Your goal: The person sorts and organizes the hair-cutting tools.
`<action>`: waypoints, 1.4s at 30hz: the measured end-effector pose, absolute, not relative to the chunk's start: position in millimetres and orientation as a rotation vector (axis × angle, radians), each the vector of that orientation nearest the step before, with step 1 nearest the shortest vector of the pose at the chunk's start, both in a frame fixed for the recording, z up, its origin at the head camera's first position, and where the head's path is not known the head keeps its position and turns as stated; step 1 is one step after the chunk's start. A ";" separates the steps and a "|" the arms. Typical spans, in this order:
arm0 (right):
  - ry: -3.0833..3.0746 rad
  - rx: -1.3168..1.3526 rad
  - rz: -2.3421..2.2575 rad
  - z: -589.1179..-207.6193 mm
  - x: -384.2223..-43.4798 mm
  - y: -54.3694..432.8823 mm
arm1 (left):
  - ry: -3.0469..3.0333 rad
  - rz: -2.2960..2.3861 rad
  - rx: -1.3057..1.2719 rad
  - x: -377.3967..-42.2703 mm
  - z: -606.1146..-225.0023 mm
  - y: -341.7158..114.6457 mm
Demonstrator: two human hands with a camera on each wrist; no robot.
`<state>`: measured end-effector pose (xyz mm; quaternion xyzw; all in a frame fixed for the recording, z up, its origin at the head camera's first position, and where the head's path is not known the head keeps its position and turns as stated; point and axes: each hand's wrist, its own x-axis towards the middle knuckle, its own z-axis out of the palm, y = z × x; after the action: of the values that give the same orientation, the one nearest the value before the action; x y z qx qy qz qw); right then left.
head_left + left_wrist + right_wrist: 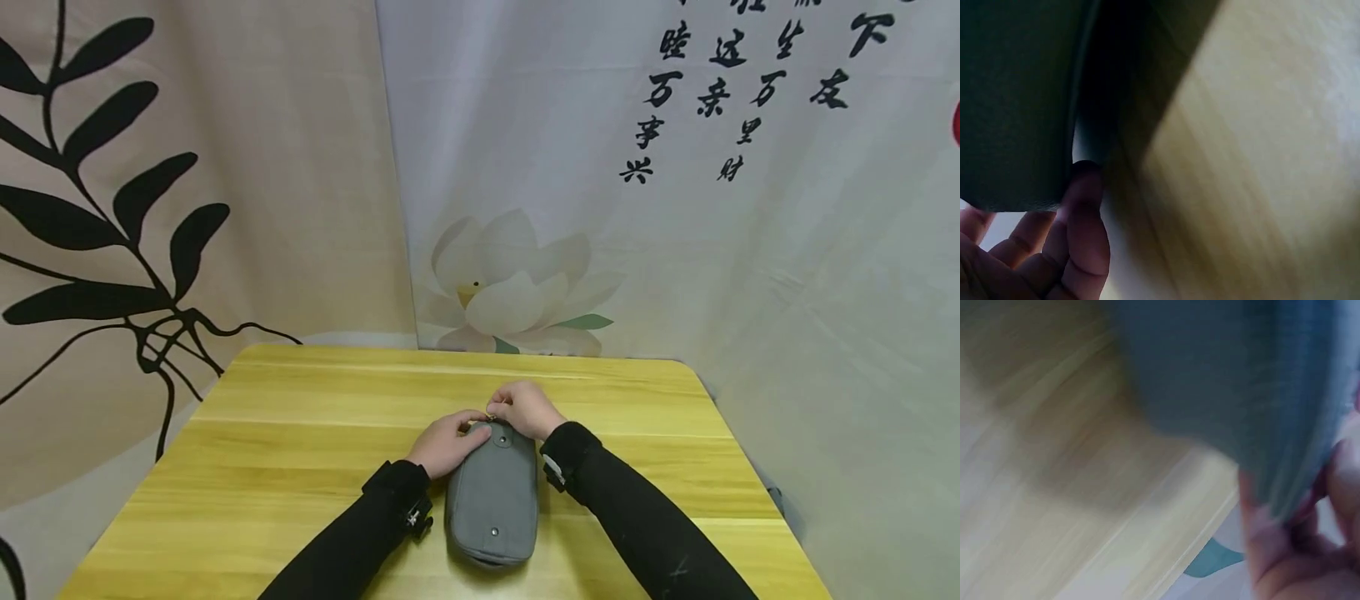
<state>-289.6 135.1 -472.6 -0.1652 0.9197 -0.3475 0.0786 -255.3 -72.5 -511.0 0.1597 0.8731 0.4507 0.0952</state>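
A grey zippered pouch [493,500] with small metal studs lies on the wooden table, its long side running away from me. My left hand [444,446] grips its far left corner, thumb across the top. In the left wrist view, the curled fingers [1088,231] show at the pouch's end. At the far end, my right hand [527,408] pinches the small metal zipper pull [491,417], close to the left fingertips. The right wrist view is blurred; it shows the pouch's ribbed zipper edge [1300,425] and right fingers [1272,550] around its tip.
The yellow wood-grain table [315,417] has rounded far corners. Behind it hangs a pale curtain [300,208] printed with dark leaves, a lotus and black characters. Something small and dark [776,498] shows beyond the right table edge.
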 end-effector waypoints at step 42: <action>3.390 -1.283 -0.256 -515.3 -289.9 145.1 | 2.703 1.418 0.379 -259.8 -527.0 -69.0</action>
<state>-289.9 145.1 -515.3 -0.3425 0.9049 -0.0683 -0.2434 -259.8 -69.0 -527.0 0.1232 0.8783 0.4608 0.0330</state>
